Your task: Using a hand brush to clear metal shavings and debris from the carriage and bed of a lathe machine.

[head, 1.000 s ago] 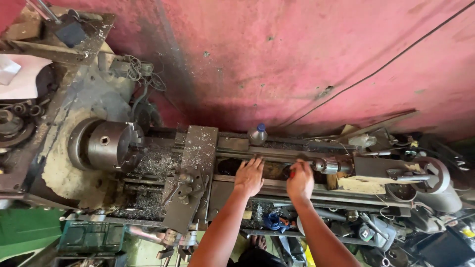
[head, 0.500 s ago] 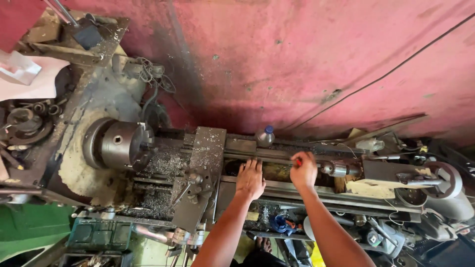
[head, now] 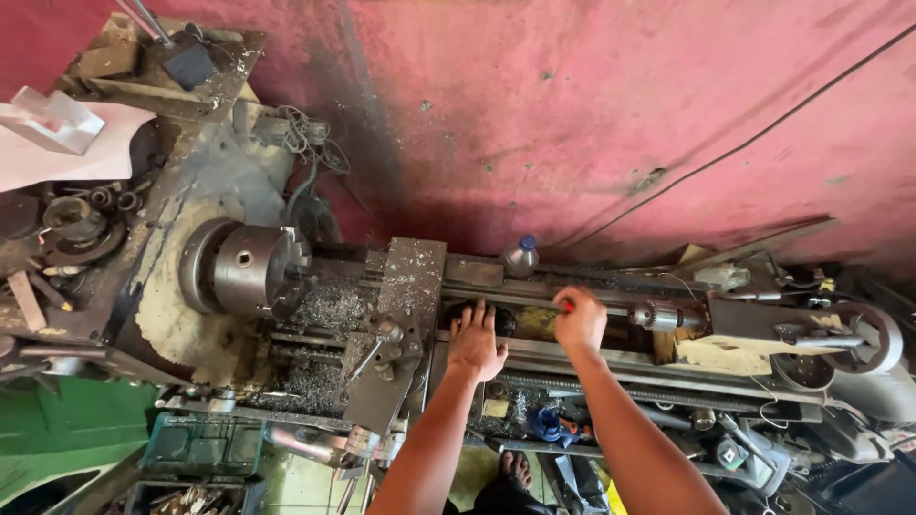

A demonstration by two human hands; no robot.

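While my left hand [head: 475,341] lay flat and released on the lathe bed [head: 611,355] at lower centre, my right hand [head: 579,319] clenched a red-handled tool [head: 565,306] just beside the drill chuck [head: 656,316].

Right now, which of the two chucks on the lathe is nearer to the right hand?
The small drill chuck on the tailstock side, just beside the right hand. The big round chuck sits far off, beyond the left hand.

Bare forearms, no sleeves, rings or watch; left hand [head: 475,345], right hand [head: 579,321].
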